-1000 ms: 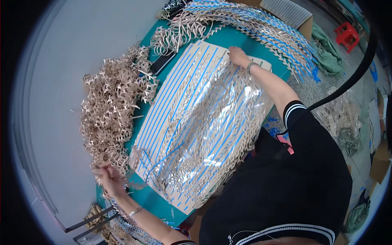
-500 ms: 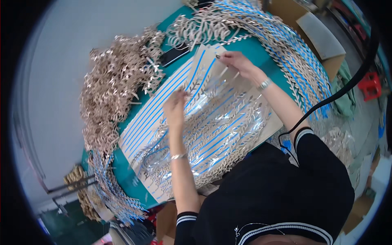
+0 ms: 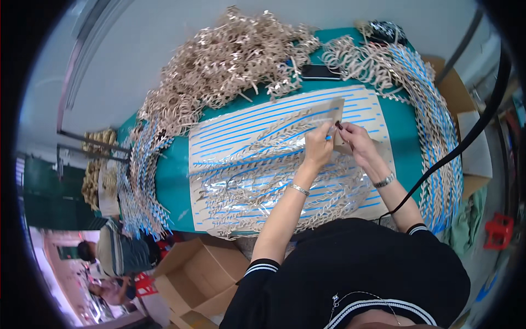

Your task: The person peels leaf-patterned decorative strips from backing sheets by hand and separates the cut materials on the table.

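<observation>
A large beige sheet with blue stripes lies across the table, cut into leafy strips with glossy clear film over much of it. One flap of it is folded up at the right of the middle. My left hand is closed at this flap, fingertips against its edge. Just right of it, my right hand is pinched together, with a tiny dark bit at the fingertips that I cannot make out. The two hands nearly touch.
The green table carries a tall heap of curly beige scrap at the back and a dark phone. Bundles of leafy strips hang over the right end and left end. An open cardboard box stands front left; people sit beyond.
My view has turned, so the sheet lies straighter. The hands, apart before, have come together at the raised flap; the left was blurred in motion.
</observation>
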{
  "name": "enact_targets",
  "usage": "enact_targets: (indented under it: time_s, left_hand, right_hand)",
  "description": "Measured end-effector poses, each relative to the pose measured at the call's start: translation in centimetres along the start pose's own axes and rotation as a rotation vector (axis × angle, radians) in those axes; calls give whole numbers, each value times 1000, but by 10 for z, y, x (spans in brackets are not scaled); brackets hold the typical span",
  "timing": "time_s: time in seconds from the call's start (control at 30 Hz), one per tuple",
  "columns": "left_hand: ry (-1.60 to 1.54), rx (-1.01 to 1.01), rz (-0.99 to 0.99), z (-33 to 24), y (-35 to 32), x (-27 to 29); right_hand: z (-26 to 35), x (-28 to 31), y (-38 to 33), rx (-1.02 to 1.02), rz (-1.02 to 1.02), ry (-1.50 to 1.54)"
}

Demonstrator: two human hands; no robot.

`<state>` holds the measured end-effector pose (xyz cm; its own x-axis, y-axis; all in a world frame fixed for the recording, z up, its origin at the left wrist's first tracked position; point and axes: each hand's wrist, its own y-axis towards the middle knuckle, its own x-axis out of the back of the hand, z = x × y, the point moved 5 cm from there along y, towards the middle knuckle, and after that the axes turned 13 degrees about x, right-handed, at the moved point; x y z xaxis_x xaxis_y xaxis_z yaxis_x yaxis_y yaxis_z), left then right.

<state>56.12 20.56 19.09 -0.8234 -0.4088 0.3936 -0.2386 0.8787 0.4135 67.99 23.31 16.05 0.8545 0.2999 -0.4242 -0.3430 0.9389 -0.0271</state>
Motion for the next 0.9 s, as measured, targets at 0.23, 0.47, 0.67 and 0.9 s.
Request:
enact_targets:
  time_s: [0.23, 0.47, 0.67, 0.9]
  left_hand:
    - [-1174, 751, -502, 110, -45, 92]
    - [-1270, 674, -478, 147, -65, 170]
    - [-1421, 497, -128, 86, -44, 159]
    - [-1455, 455, 122, 56, -32, 137]
  right_hand:
    - [-46, 55, 9, -76, -14, 294]
    - [-50, 91, -1, -203, -46, 182]
    - [6, 56, -5, -82, 42, -230]
    - [73, 34, 39, 439, -9, -1412]
